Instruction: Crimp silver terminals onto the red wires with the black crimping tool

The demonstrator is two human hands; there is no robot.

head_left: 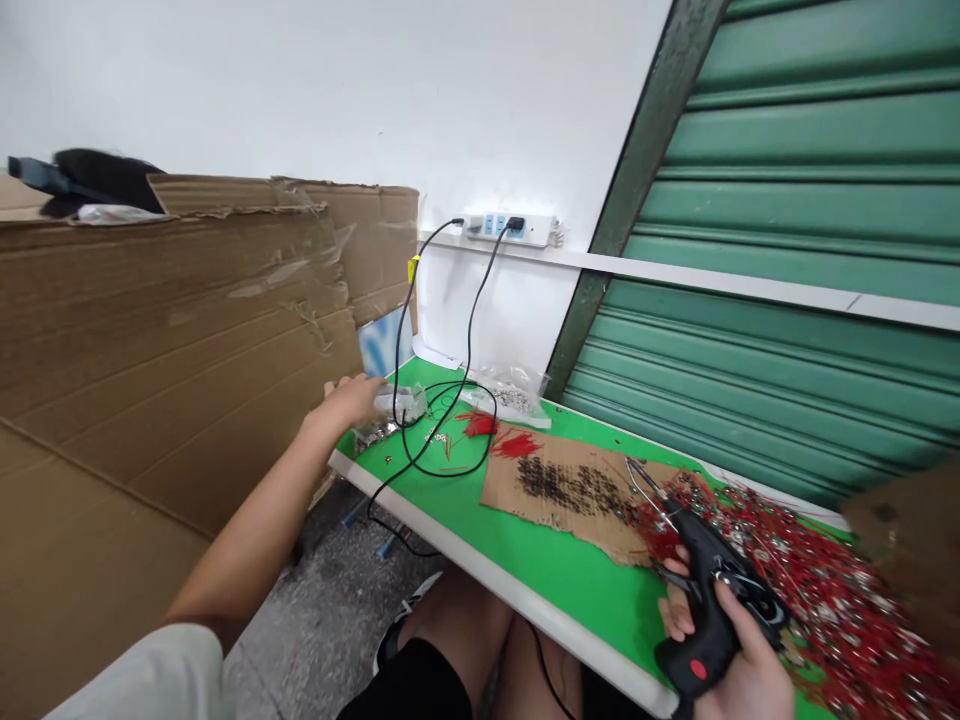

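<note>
While the cardboard sheet point(501, 487) lies across the middle of the green tabletop point(457, 507), a bare green strip runs between it and the near white edge. Left of the sheet, looped black cables point(470, 340) and loose bits break up the surface. Right of it, a heap of red wires and metal parts point(832, 590) takes the room, spilling onto the sheet's right end. Green roller shutter point(787, 240) behind the sheet; large cardboard box point(187, 330) off to its far left.

Right hand point(739, 650) is wrapped round the grip of a black soldering gun point(712, 570), near the sheet's right end, thumb along its side, nozzle aimed forward-left over the sheet; tip contact can't be told. Left arm is stretched out, left hand point(351, 400) well left of the sheet, by a clear plastic bag point(415, 402) near shiny metal parts; fingers partly hidden, can't tell if gripping.

Second clear bag point(514, 395), beyond the sheet's far left corner, contains small metal pieces. Sheet carries dark specks, too small to identify, plus red wire lengths point(517, 444) at its far left corner.
</note>
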